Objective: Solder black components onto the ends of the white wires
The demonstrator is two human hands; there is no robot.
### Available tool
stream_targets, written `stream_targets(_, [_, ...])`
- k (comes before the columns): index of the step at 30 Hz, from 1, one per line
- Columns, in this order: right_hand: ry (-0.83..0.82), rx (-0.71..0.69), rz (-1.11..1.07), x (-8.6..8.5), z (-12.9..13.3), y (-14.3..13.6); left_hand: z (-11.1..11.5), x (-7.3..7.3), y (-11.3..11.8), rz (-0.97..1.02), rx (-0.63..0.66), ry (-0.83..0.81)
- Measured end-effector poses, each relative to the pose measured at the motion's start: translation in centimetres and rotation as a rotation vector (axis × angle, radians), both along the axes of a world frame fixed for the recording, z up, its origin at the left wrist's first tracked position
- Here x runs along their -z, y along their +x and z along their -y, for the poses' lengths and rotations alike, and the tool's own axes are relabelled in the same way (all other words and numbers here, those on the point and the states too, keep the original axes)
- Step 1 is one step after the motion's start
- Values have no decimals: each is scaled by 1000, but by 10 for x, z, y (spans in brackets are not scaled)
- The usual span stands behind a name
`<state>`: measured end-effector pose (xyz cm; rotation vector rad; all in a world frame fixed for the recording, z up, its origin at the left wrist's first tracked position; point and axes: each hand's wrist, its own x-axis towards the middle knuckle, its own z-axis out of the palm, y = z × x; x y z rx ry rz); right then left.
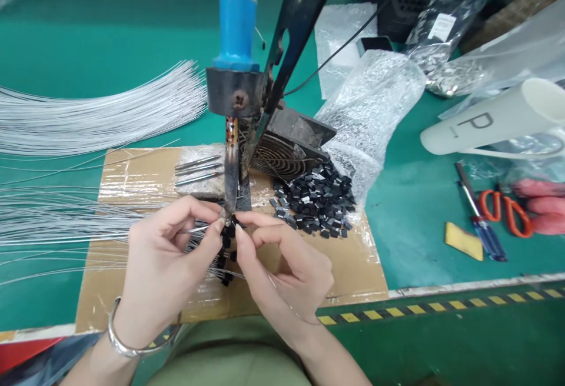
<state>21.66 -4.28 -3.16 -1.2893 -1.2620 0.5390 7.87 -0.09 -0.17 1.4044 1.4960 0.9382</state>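
My left hand (172,256) is closed, thumb and forefinger pinching a thin grey wire (197,229) just under the tip of a soldering iron (231,168). Opposite it, my right hand (286,262) pinches a small black connector (233,220) close to the wire's end. The iron hangs upright in a black clamp (235,93), its tip at the fingertips; whether it touches the parts is hidden. A thin silvery strand (282,296) crosses the right palm. Below the hands lie several wires with black connectors (226,256) on their ends.
Cardboard (353,268) covers the work spot. A pile of black connectors (315,200) lies right, by a dirty fan (282,153). A wire bundle (110,116) is at left. Farther right are a white cup (489,121), scissors (507,212), a screwdriver (488,239) and a yellow sponge (463,241).
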Motion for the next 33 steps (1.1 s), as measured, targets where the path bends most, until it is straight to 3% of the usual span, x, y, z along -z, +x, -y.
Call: stream_targets(33, [-40, 19, -21, 3, 1, -1, 3, 2, -3, -39, 7, -17])
